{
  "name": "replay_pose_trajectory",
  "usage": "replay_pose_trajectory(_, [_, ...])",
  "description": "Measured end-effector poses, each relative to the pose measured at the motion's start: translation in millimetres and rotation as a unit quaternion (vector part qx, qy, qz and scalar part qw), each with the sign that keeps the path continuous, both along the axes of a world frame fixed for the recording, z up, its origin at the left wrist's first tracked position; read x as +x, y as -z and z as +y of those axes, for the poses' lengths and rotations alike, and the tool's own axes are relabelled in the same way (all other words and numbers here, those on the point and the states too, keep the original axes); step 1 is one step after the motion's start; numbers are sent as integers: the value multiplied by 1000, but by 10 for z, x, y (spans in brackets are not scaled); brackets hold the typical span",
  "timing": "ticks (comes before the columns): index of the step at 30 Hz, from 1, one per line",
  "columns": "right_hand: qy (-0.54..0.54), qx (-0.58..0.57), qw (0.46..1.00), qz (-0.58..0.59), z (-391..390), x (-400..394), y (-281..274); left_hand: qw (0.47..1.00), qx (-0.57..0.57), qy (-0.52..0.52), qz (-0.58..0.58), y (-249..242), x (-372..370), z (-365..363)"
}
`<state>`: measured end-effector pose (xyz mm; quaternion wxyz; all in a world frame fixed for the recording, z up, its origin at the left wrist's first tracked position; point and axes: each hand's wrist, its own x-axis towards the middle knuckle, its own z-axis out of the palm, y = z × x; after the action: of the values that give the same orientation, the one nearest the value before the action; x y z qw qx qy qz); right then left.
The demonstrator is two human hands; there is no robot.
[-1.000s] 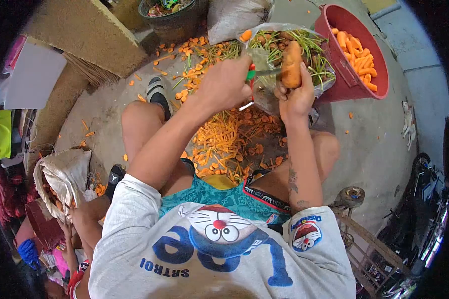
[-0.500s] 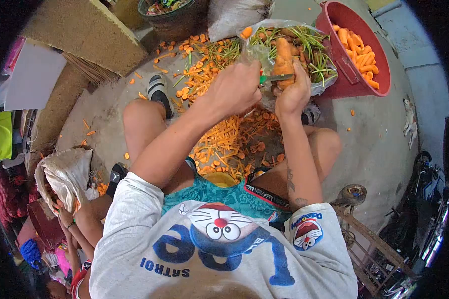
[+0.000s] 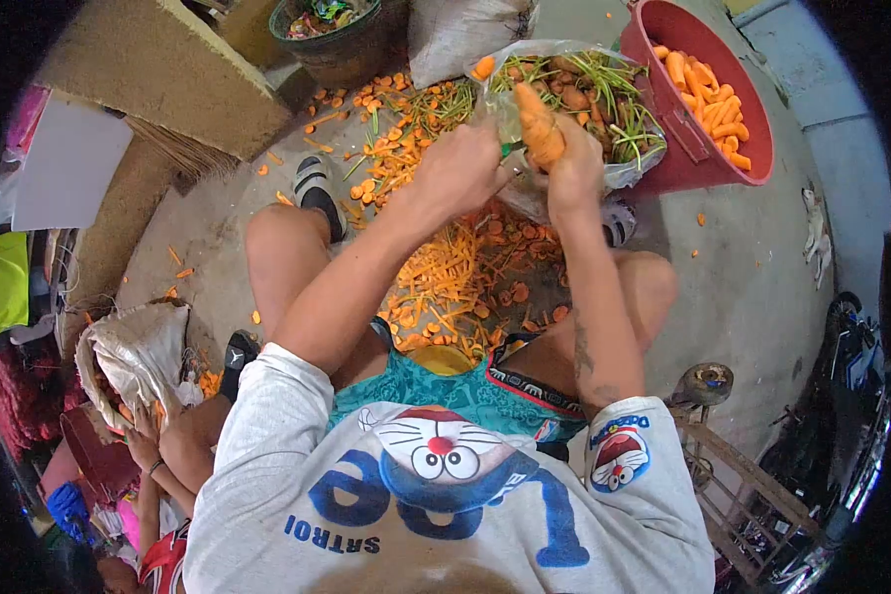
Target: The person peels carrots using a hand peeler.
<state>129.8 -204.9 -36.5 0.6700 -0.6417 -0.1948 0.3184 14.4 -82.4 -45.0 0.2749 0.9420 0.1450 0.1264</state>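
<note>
My right hand (image 3: 576,168) is wrapped round a thick orange carrot (image 3: 538,124), held tilted with its narrower end up. My left hand (image 3: 463,170), to the left of the carrot, is closed on a knife (image 3: 510,148). A bit of the knife's green handle shows; its blade cannot be made out. Just beyond the hands lies an open clear plastic bag (image 3: 636,176) with unpeeled carrots and green stalks (image 3: 619,79). Below the hands, orange peelings and cut pieces (image 3: 450,282) are heaped on the floor between my legs.
At the right stands a red tub (image 3: 688,148) holding peeled carrots (image 3: 708,94). Behind are a white sack (image 3: 460,40) and a dark bin (image 3: 351,49). Another person's hand (image 3: 144,445) is at a sack (image 3: 139,342) on the left. A metal-framed cart (image 3: 738,485) stands lower right.
The knife blade, earlier visible across the carrot, no longer shows. My left hand has shifted slightly left, and the carrot has moved left and tilted more.
</note>
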Motion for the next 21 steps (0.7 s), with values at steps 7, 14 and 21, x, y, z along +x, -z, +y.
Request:
replay_pose_trajectory(7, [41, 17, 983, -178, 19, 38, 195, 999, -49, 16, 17, -3, -10, -4])
replay_pose_trajectory(14, [15, 38, 996, -76, 17, -32, -115, 995, -94, 23, 30, -100, -49, 1])
replay_pose_trajectory(21, [-25, 77, 995, 64, -65, 12, -74, 994, -97, 32, 28, -60, -32, 59])
